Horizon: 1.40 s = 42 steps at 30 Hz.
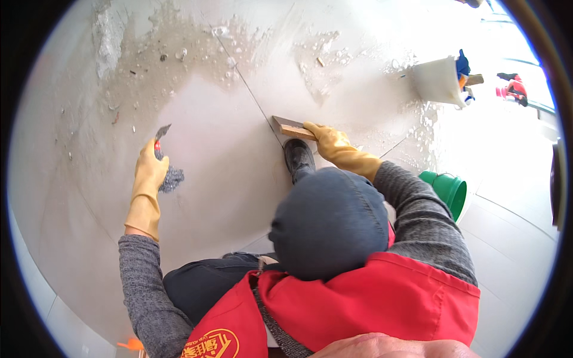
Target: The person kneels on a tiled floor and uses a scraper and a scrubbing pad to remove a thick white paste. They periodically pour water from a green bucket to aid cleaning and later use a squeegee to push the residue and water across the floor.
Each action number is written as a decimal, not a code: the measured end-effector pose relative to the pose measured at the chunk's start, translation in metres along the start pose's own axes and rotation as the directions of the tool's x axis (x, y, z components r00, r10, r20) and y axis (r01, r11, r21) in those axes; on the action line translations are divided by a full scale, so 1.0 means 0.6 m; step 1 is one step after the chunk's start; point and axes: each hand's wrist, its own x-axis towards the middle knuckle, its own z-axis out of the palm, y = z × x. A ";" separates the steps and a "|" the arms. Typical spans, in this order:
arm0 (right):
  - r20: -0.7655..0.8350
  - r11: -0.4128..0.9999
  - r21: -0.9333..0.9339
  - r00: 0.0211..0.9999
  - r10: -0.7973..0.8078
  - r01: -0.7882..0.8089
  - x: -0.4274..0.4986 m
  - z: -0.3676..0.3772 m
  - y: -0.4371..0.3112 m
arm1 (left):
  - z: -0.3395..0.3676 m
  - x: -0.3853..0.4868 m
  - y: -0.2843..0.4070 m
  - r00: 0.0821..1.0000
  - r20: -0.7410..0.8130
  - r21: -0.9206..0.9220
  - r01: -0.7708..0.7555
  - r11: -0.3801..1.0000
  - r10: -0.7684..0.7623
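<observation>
My left hand (151,168), in a yellow rubber glove, is closed around a small scraper (162,131) with a red handle and a metal blade. A grey wad of steel wool (172,180) shows beside its palm; I cannot tell whether the hand holds it or it lies on the floor. My right hand (330,139), gloved the same way, grips a wide flat blade with a wooden back (295,129). That blade rests close to the floor, just ahead of my dark boot (299,154). Pale tiles (215,134) with dark joints lie under both hands.
Dirty, foamy water (192,62) with bits of debris spreads across the tiles ahead. A white bucket (432,81) at the upper right holds blue cloth and tools. Near my right elbow is a green bucket (447,190). A red and black object (517,89) lies farther right.
</observation>
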 end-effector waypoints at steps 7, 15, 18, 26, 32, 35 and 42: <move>-0.082 0.885 -0.203 0.908 0.410 -0.418 0.356 -0.106 0.193 | 0.054 -0.082 0.058 0.964 0.130 -0.119 0.248 0.961 -0.233; -0.428 0.978 0.195 0.904 0.016 0.074 0.023 0.026 0.252 | 0.164 -0.138 -0.050 0.986 0.145 0.018 0.079 0.997 -0.081; -0.199 0.933 0.330 0.956 0.215 -0.141 -0.189 0.080 0.132 | 0.193 -0.110 -0.073 0.990 0.133 0.046 0.051 0.998 -0.056; 0.246 0.774 0.136 0.778 0.578 -0.618 -0.142 0.023 0.133 | 0.199 -0.055 -0.036 0.985 0.129 -0.015 0.118 0.993 -0.115; 0.026 0.677 0.206 0.696 0.718 -0.706 -0.024 -0.095 0.265 | 0.195 -0.060 -0.035 0.994 0.093 0.007 0.049 0.999 -0.050; 0.101 0.802 0.222 0.831 0.547 -0.555 -0.066 -0.071 0.222 | 0.201 -0.055 -0.044 0.993 0.107 -0.012 0.048 0.999 -0.047; 0.380 0.612 0.470 0.772 0.510 -0.636 -0.067 0.017 0.231 | 0.200 -0.048 -0.062 0.989 0.146 0.077 0.020 0.997 -0.031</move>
